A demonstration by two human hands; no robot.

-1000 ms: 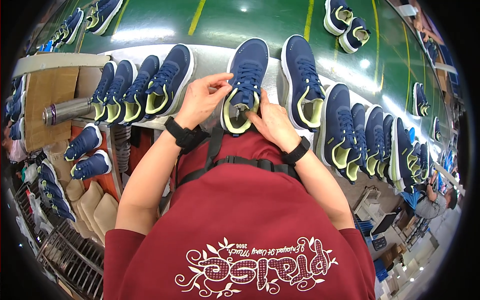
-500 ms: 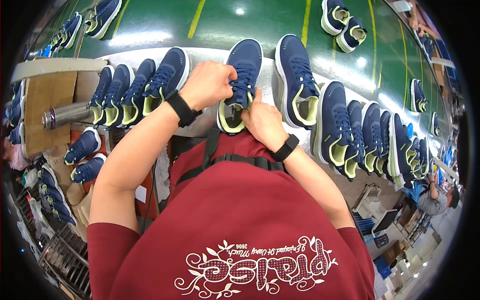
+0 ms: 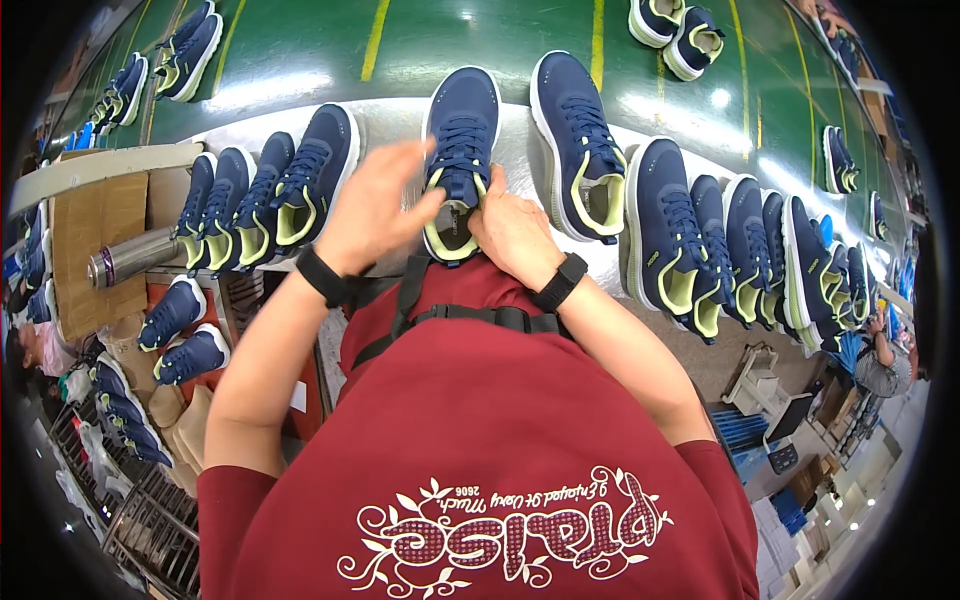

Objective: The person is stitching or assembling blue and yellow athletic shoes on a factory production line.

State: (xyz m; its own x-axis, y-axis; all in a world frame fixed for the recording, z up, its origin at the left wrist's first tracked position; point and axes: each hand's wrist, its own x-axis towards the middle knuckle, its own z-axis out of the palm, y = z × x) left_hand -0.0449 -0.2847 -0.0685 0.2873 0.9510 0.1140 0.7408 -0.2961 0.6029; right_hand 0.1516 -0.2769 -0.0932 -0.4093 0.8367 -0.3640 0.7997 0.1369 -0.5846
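Hands on the navy sneaker (image 3: pixel 458 160) at the desk (image 3: pixel 520 150) edge: right hand (image 3: pixel 515 238) pinches its heel collar, left hand (image 3: pixel 375 205) hovers, fingers spread. Lace check, probably; next needs a firm left grip.

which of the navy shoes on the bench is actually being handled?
The navy shoe lying flat at centre: both the left hand and the right hand touch its heel opening. The others sit untouched.

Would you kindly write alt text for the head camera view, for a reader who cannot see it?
Seen from above, a person in a red shirt works on a navy sneaker with a yellow-green lining: the right hand grips its heel, the left hand is raised open beside its laces. Matching sneakers line the metal bench on both sides.
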